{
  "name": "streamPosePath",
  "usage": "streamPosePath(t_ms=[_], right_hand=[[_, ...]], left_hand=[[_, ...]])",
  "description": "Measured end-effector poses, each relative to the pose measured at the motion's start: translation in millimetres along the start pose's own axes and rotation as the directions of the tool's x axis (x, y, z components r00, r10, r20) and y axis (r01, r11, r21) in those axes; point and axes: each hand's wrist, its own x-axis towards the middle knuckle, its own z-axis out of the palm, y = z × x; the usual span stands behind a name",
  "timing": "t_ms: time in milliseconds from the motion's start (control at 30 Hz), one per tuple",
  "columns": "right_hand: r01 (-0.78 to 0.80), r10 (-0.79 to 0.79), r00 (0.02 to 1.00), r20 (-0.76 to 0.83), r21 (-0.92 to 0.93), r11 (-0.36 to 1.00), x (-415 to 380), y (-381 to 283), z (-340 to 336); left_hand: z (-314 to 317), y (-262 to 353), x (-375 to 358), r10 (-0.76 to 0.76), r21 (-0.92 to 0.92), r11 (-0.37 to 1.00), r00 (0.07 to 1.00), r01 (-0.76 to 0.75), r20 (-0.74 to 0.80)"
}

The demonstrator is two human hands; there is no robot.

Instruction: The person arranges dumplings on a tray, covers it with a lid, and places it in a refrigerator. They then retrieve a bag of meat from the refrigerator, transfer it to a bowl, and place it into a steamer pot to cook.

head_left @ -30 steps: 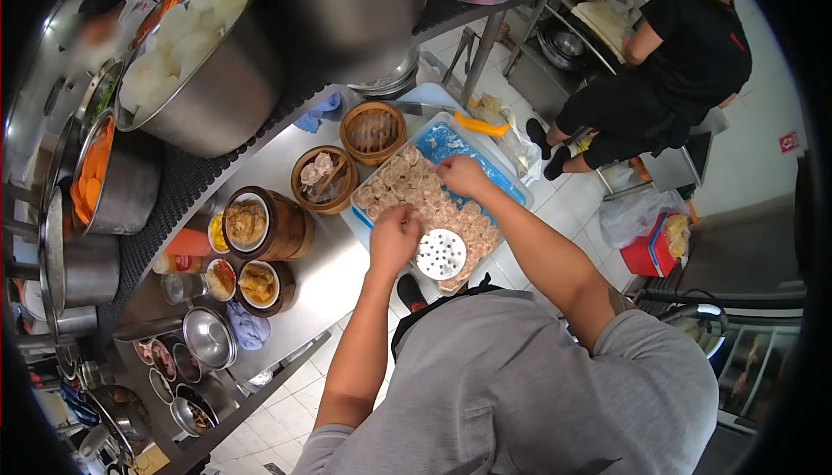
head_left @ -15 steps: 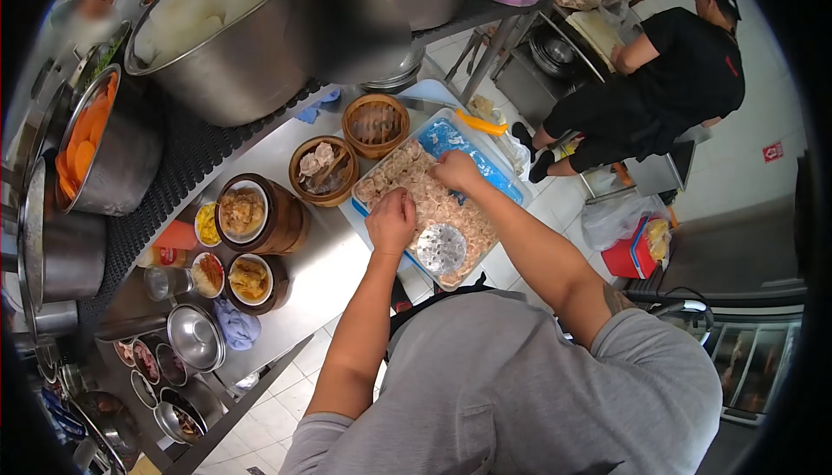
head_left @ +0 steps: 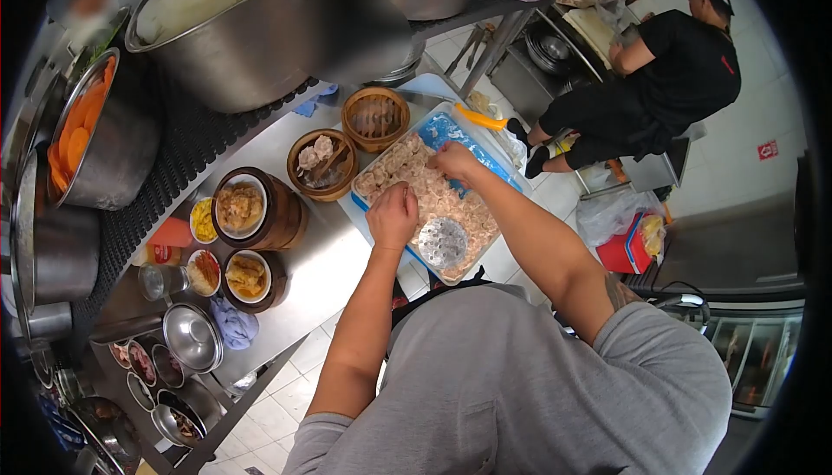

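Note:
A blue-lined plastic tub (head_left: 475, 137) holds many pale shumai dumplings (head_left: 390, 167) packed together, with bare blue bottom at its far end. Over the tub's left side, my left hand (head_left: 394, 213) is closed with curled fingers; what it holds, if anything, is hidden. My right hand (head_left: 457, 164) reaches down among the dumplings, its fingers pinched on one. A round perforated metal disc (head_left: 443, 243) lies on the dumplings near me. Just left of the tub, a bamboo steamer (head_left: 322, 165) contains two dumplings on one side. Behind it stands another bamboo steamer (head_left: 375, 118) with a slatted base showing.
Stacked steamers with a bowl of food (head_left: 241, 211) and small bowls stand on the steel counter (head_left: 316, 254). A blue cloth (head_left: 234, 323) lies by metal bowls (head_left: 192, 336). Large pots (head_left: 234, 59) line the shelf above. A co-worker (head_left: 650, 85) stands at the far right.
My right hand has shifted slightly left and down over the dumplings. My left hand stays nearly in place. The whole view has moved a little.

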Motion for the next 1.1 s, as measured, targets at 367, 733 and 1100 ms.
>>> streamPosePath(t_ms=[367, 733, 1100], right_hand=[[0.291, -0.281, 0.953, 0.113, -0.086, 0.953, 32, 27, 1], [-0.02, 0.043, 0.993, 0.112, -0.2, 0.98, 33, 15, -6], [0.095, -0.111, 0.993, 0.048, 0.256, 0.962, 2, 60, -49]], left_hand=[[-1, 1, 0, 0.011, 0.014, 1.0, 1.0, -0.011, -0.006], [3, 5, 4, -0.019, 0.063, 0.998, 0.999, 0.017, 0.037], [-2, 10, 10, -0.083, 0.073, 0.995, 0.987, 0.074, 0.134]])
